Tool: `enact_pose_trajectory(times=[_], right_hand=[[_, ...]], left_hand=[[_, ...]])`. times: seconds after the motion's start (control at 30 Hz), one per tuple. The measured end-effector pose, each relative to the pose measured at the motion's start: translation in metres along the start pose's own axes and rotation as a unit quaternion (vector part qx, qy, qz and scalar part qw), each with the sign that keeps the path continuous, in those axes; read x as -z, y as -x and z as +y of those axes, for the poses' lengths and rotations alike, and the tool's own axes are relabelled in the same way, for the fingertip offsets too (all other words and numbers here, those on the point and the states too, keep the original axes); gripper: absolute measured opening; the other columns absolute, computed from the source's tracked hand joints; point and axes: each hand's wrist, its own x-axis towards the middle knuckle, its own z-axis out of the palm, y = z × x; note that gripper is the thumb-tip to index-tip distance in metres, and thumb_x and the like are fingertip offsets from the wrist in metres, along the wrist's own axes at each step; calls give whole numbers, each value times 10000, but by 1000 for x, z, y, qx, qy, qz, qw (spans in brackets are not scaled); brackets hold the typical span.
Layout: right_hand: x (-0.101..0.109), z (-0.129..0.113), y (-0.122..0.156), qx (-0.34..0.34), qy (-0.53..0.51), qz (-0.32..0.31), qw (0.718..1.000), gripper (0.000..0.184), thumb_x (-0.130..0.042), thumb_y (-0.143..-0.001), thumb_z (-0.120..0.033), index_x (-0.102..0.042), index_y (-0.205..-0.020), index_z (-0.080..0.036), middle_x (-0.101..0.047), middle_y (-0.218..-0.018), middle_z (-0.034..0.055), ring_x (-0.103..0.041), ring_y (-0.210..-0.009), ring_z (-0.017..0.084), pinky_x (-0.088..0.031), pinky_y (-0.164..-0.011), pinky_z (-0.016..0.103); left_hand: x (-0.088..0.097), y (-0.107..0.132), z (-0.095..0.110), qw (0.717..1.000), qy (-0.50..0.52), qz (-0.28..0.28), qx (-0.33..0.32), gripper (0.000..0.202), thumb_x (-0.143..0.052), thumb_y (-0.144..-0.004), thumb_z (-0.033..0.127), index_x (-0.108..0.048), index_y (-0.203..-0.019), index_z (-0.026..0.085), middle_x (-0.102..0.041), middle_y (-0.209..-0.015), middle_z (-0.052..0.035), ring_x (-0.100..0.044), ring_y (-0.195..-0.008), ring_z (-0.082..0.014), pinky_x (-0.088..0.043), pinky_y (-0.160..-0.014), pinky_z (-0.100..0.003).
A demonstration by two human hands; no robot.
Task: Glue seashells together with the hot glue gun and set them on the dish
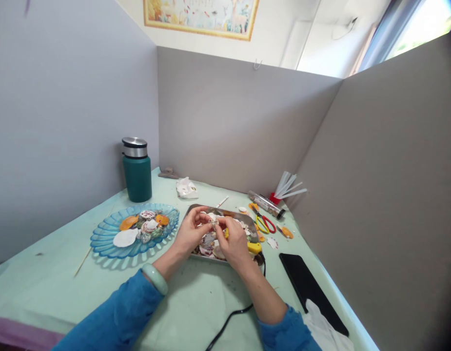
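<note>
Both left fingers (202, 230) and right fingers (221, 237), nearly closed; pinching a small pale piece (214, 223)

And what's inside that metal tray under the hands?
Inside the metal tray are lots of shells, some white. A yellow tool lies partly over its right side. The left hand and right hand cover part of it, so whatever is beneath them can't be seen.

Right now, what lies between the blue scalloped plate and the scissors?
The metal tray of shells, with the left hand and right hand over it; head view.
</note>
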Motion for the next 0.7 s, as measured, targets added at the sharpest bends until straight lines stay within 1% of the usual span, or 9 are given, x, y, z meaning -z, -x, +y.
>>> enact_pose_trajectory(times=[0.13, 0.23, 0.37, 0.5, 0.6, 0.7], right_hand=[[0, 0, 1, -12, -34, 21, 999, 127, -550, -878, -253, -591, -981, -190, -668, -871, 46, -603, -795, 194, -432, -743, 313], [-1, 0, 1, -14, -45, 22, 999, 164, -563, -873, -257, -590, -1021, -190, -672, -892, 44, -607, -805, 191, -439, -750, 310], [0, -2, 0, -7, -34, 21, 999, 132, -534, -889, -239, -602, -993, -194, -671, -876, 40, -604, -796, 188, -437, -742, 311], [1, -4, -1, 2, -38, 18, 999, 132, -521, -895, -230, -601, -994, -195, -672, -910, 49, -610, -828, 192, -444, -761, 314], [1, -3, -1, 5, -39, 13, 999, 128, -528, -892, -230, -605, -989, -197, -669, -922, 48, -611, -843, 194, -445, -763, 316], [1, -2, -1, 7, -38, 7, 999, 120, -528, -891, -221, -604, -981, -199, -667, -925, 46, -609, -852, 195, -442, -766, 317]], left_hand=[[2, 1, 2, 997, 59, -5, 47, 507, -785, -602, 236, -538, -1038, 154, -638, -813, -9, -624, -753, -148, -495, -699, -281], [3, 1, 3, 994, 80, -8, 72, 523, -796, -600, 253, -541, -1046, 155, -657, -850, -24, -641, -771, -161, -504, -704, -290], [3, 2, 5, 994, 84, -20, 72, 517, -803, -597, 260, -551, -1034, 151, -665, -848, -28, -644, -765, -164, -511, -707, -299], [3, 3, 6, 993, 87, -27, 74, 495, -789, -618, 261, -555, -1039, 149, -655, -867, -32, -638, -773, -160, -511, -701, -291], [3, 3, 6, 993, 90, -30, 76, 483, -783, -620, 238, -563, -1042, 155, -647, -848, -21, -626, -756, -145, -502, -693, -271], [4, 2, 5, 993, 93, -35, 64, 475, -780, -615, 206, -573, -1040, 156, -643, -822, -10, -614, -747, -131, -489, -706, -258]])
